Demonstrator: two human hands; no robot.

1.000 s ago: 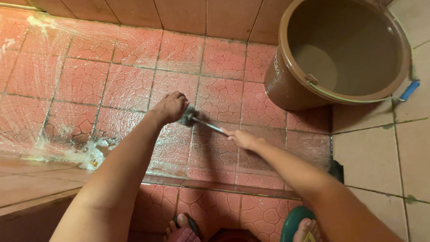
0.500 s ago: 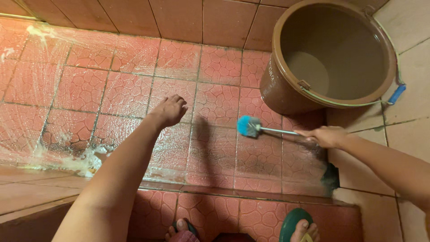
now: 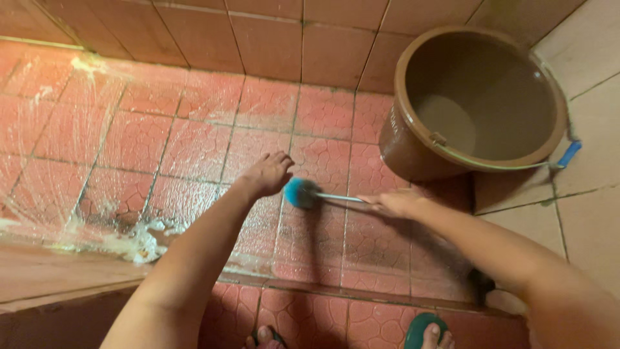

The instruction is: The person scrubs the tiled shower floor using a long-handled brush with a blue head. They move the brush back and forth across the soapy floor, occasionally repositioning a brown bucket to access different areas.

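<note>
Right hand with fingers wrapped round the thin metal handle of a scrub brush, blue head down on the wet red tiled floor, just beside the left hand. Left hand flat on the tiles, fingers a little spread, pinching nothing, touching or nearly touching the brush head. Brown bucket upright near the wall behind the brush, soapy foam along the step to the left, green sandal at the bottom edge.
</note>
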